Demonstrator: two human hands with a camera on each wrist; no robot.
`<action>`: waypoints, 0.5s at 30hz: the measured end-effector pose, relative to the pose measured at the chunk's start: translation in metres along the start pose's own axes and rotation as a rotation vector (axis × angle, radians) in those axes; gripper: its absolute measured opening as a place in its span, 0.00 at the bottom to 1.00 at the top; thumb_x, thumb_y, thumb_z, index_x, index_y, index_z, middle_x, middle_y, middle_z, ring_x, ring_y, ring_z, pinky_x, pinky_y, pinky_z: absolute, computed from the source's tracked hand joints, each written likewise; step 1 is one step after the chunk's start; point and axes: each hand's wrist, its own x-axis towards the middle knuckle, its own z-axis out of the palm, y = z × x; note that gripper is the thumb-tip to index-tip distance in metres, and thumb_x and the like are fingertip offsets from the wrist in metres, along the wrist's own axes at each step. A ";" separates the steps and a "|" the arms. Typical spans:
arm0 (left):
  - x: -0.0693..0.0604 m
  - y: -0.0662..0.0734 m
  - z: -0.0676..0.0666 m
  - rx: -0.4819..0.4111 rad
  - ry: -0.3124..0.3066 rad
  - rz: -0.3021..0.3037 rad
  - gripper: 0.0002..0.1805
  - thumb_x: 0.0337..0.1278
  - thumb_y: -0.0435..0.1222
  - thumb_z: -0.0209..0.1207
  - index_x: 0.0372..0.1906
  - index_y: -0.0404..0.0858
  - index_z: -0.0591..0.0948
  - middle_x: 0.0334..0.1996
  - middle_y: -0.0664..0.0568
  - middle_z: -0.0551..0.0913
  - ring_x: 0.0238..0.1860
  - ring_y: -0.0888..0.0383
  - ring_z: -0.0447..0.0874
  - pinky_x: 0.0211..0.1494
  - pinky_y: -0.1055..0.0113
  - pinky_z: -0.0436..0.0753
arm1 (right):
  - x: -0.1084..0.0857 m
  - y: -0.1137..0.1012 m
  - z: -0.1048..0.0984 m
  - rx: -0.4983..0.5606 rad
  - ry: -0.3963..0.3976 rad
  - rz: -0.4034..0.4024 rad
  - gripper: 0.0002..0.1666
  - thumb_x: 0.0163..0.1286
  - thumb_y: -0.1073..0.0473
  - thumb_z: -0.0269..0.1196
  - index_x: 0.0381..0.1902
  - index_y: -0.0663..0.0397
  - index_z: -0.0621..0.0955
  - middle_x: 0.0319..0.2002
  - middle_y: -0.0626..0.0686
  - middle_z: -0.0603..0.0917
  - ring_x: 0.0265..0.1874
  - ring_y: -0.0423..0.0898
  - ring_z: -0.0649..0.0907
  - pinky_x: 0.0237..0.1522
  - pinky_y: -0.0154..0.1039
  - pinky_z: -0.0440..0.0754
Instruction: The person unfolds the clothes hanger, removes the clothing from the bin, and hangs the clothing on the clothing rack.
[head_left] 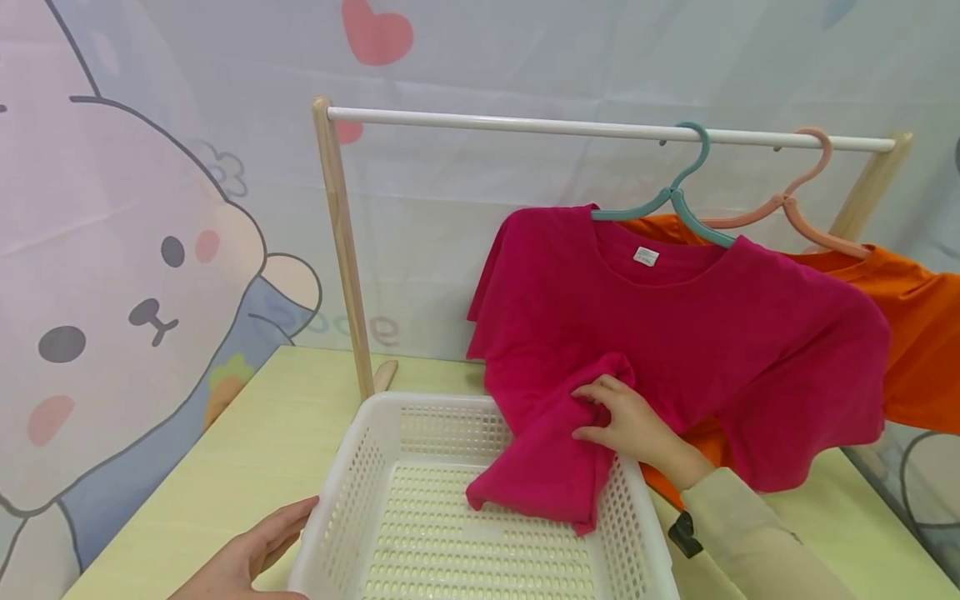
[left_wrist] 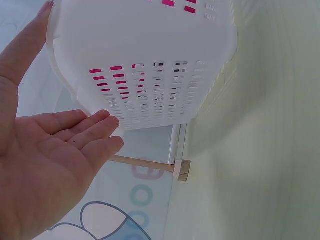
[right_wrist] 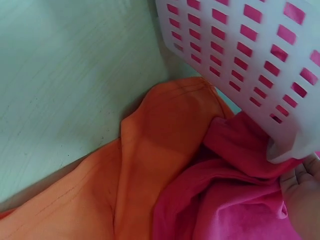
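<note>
A magenta T-shirt [head_left: 660, 333] hangs on a teal hanger [head_left: 693, 212]. Its lower part drapes over the rim into a white plastic basket [head_left: 382, 404]. My right hand [head_left: 626, 421] rests on this draped cloth, thumb and fingertips apart. In the right wrist view, the fingers of the right hand [right_wrist: 302, 187] touch magenta cloth beside the basket wall [right_wrist: 300, 120]. At the basket's left side is my left hand [head_left: 251, 554], fingertips at the rim. The left wrist view shows the left hand [left_wrist: 60, 150] with fingers extended along the basket's outer wall [left_wrist: 140, 45].
Behind the magenta shirt, an orange T-shirt [head_left: 922, 325] hangs on a peach hanger [head_left: 806, 217]. Both hangers hook over the white rail [head_left: 487, 122] of a wooden-legged rack [head_left: 345, 242]. Everything stands on a pale table [head_left: 277, 417] before a printed cloth backdrop [head_left: 450, 50].
</note>
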 end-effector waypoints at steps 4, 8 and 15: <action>-0.001 0.000 0.000 0.001 0.006 -0.009 0.46 0.58 0.29 0.61 0.74 0.27 0.46 0.71 0.45 0.59 0.62 0.80 0.62 0.56 0.77 0.71 | 0.002 0.001 0.004 -0.021 0.034 0.006 0.24 0.54 0.58 0.74 0.49 0.57 0.82 0.39 0.46 0.77 0.35 0.41 0.74 0.36 0.35 0.78; -0.001 0.001 0.001 0.000 0.015 -0.033 0.47 0.58 0.29 0.62 0.74 0.27 0.45 0.72 0.37 0.57 0.62 0.80 0.62 0.55 0.77 0.72 | 0.004 0.002 0.005 -0.051 0.064 -0.007 0.20 0.56 0.61 0.72 0.48 0.58 0.83 0.36 0.46 0.78 0.33 0.41 0.75 0.35 0.35 0.78; -0.002 0.001 0.000 -0.032 0.021 -0.102 0.47 0.58 0.32 0.62 0.76 0.33 0.46 0.70 0.58 0.62 0.62 0.81 0.62 0.56 0.77 0.70 | 0.010 0.003 0.002 -0.050 0.086 -0.069 0.13 0.58 0.68 0.69 0.43 0.66 0.84 0.30 0.48 0.79 0.24 0.38 0.71 0.26 0.31 0.73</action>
